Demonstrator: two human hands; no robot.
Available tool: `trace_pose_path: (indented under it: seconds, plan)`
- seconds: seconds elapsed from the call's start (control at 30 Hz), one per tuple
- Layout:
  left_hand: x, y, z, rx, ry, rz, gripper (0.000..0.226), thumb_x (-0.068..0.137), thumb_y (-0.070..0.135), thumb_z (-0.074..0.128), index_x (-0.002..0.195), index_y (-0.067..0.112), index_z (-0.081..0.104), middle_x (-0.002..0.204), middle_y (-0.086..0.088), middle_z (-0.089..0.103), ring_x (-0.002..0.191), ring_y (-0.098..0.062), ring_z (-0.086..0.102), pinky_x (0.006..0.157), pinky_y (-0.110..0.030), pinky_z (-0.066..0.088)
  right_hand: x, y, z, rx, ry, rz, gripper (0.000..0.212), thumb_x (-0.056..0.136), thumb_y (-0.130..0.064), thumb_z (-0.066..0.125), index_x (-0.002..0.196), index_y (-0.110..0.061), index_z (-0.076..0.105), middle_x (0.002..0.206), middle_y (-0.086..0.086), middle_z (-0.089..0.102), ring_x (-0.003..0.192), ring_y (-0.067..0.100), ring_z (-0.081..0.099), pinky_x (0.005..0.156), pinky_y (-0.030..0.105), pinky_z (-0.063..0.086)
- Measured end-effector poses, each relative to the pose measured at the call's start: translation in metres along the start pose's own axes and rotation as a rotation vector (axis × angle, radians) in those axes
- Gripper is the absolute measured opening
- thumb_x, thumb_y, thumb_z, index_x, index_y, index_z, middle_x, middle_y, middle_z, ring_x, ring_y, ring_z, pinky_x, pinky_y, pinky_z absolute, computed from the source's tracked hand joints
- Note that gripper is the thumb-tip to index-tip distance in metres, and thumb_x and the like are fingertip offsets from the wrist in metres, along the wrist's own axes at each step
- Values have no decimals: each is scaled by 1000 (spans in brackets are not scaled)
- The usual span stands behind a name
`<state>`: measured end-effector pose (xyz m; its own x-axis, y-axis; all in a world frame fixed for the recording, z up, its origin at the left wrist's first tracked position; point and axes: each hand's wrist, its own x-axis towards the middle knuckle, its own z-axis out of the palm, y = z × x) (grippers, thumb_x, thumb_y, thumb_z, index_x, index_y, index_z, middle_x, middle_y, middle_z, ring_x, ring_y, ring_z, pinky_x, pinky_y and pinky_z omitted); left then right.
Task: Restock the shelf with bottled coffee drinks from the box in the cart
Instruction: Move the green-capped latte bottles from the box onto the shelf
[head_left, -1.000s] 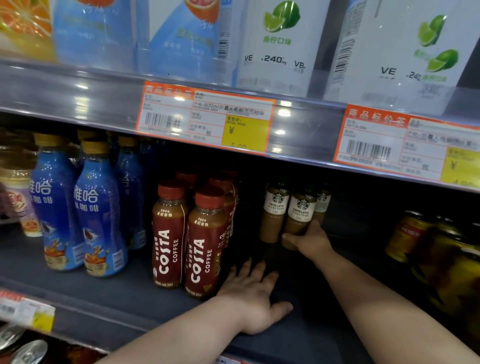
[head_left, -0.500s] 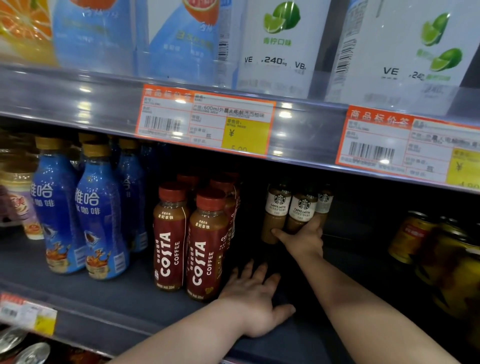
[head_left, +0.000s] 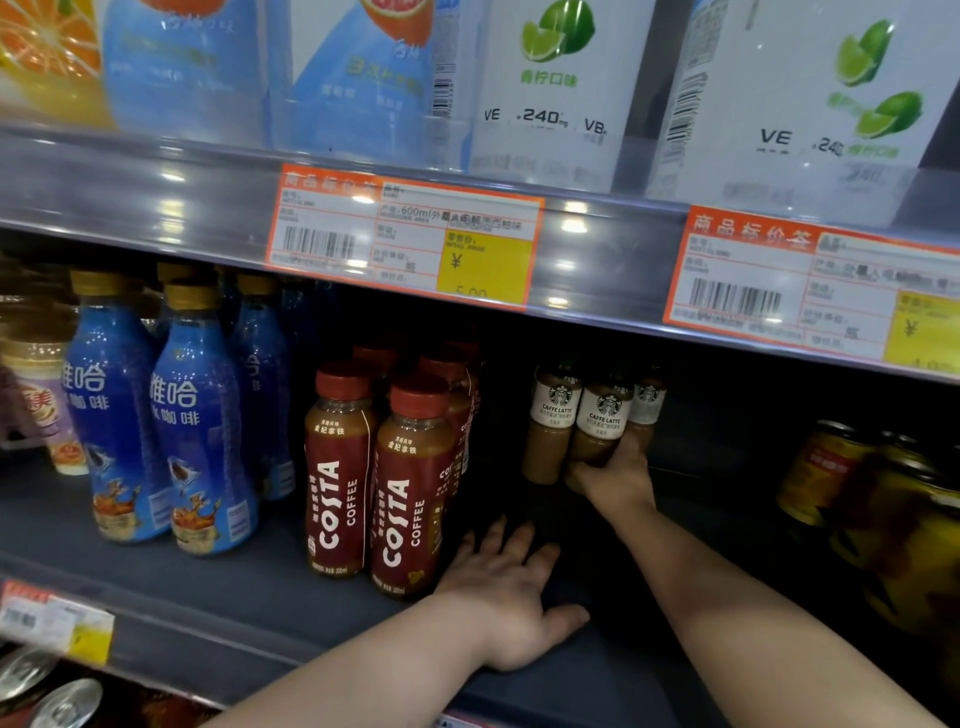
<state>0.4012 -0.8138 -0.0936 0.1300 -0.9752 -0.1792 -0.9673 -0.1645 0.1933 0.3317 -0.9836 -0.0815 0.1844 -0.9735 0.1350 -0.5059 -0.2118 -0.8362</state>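
Latte bottle (head_left: 600, 413) base hidden by right hand (head_left: 610, 475); left hand (head_left: 506, 603) flat on shelf (head_left: 208, 587).

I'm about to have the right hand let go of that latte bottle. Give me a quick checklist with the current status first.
1. Right hand grips the middle latte bottle: ok.
2. Its base is seated on the shelf: cannot tell, the hand hides it.
3. Its label faces front, like the left latte bottle: ok.
4. Left hand lies flat on the shelf, apart from the latte bottles: ok.
5. Costa bottles stand upright beside the left hand: ok.
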Motion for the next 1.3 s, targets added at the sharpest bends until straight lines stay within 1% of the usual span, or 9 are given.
trace_pose_path:
  seconds: [0.23, 0.5, 0.6, 0.7, 0.8, 0.9, 1.07, 1.17, 1.3]
  plan:
    - [0, 0, 0, 14, -10, -1, 73, 91, 65, 28, 151, 30, 5, 160, -1, -7, 146, -25, -13, 116, -44, -6, 3, 0, -3, -18, -46, -13, 68, 69, -23, 77, 126, -13, 41, 124, 17, 52, 110, 34, 57, 95, 43, 48]
    - [-2, 1, -3, 24, -17, -27, 73, 91, 65, 28, 151, 32, 5, 160, 1, -6, 147, -23, -11, 118, -43, -4, -5, 8, -19, -78, -123, -25, 86, 74, -30, 76, 143, -17, 26, 139, 16, 43, 121, 33, 51, 98, 39, 46]
    - [-4, 4, -4, 32, -18, -44, 71, 91, 65, 28, 151, 33, 5, 161, 2, -6, 147, -22, -10, 118, -43, -4, -21, 7, -36, -348, -146, -109, 71, 84, -38, 64, 142, -17, 28, 141, 15, 37, 126, 35, 44, 99, 41, 44]
    - [-6, 7, -6, 51, -2, -54, 70, 92, 64, 28, 151, 33, 7, 161, 2, -4, 147, -22, -8, 118, -42, -3, -40, 5, -54, -735, -208, -316, 57, 89, -47, 53, 138, -22, 37, 140, 8, 39, 128, 31, 40, 100, 41, 40]
    - [-8, 10, -8, 62, 3, -64, 69, 92, 64, 29, 151, 33, 8, 161, 2, 0, 147, -22, -5, 118, -41, 0, -61, 10, -63, -904, -312, -436, 56, 90, -50, 49, 138, -25, 38, 140, 3, 41, 130, 26, 36, 102, 40, 37]
    - [-9, 16, -10, 69, 3, -113, 69, 91, 64, 32, 150, 32, 14, 160, 1, 7, 147, -25, 4, 118, -44, 9, -81, 16, -71, -916, -355, -438, 57, 90, -52, 48, 140, -26, 37, 143, 2, 39, 132, 25, 35, 106, 40, 35]
    - [-33, 32, -11, 65, 126, -115, 66, 89, 57, 46, 144, 22, 35, 147, -8, 36, 132, -29, 38, 106, -38, 37, -110, 14, -84, -944, -371, -439, 56, 90, -54, 45, 140, -28, 37, 143, 2, 41, 130, 25, 38, 104, 38, 36]
    - [-61, 32, -8, 67, 211, -72, 60, 89, 53, 49, 138, 19, 44, 141, -8, 44, 125, -28, 46, 100, -38, 43, -133, 3, -85, -941, -352, -472, 56, 90, -55, 46, 139, -28, 38, 141, 2, 42, 129, 24, 40, 103, 37, 37]
    - [-110, 20, -9, 90, 303, -62, 56, 91, 51, 46, 135, 18, 45, 133, -6, 47, 122, -28, 45, 97, -41, 43, -172, -13, -79, -894, -298, -557, 54, 89, -55, 48, 136, -28, 42, 136, 1, 48, 125, 24, 44, 101, 39, 39]
